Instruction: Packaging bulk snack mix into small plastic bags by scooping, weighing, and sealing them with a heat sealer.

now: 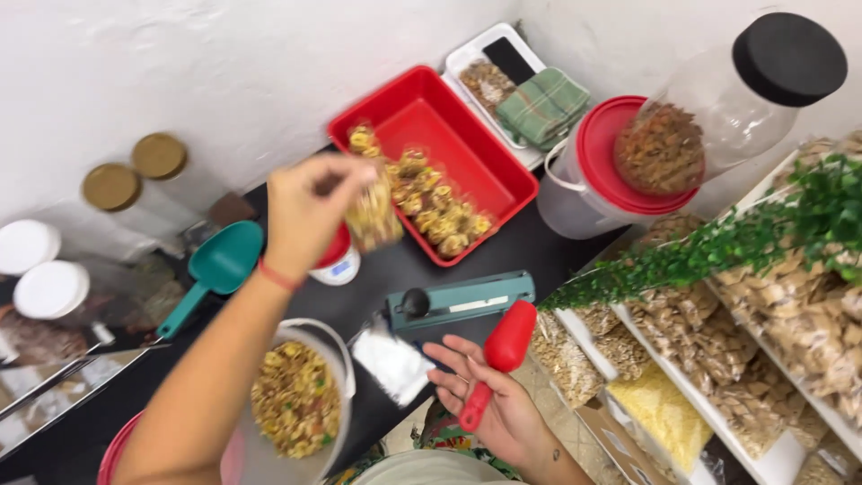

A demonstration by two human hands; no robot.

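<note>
Black counter (539, 247) against a white wall. Left hand (305, 211) raised above the counter, fingers pinched on the top of a small clear bag of mixed snack (375, 214); bag blurred, hanging just beside the near edge of a red tray (422, 112). Tray holds several filled bags (440, 211). Right hand (498, 404) palm up, fingers loosely curled around the handle of a red scoop (503, 350). Clear bucket of the same mix (296, 400) below the left forearm. Teal heat sealer (462, 301) lies between both hands. Teal scoop (215, 269) at left.
</note>
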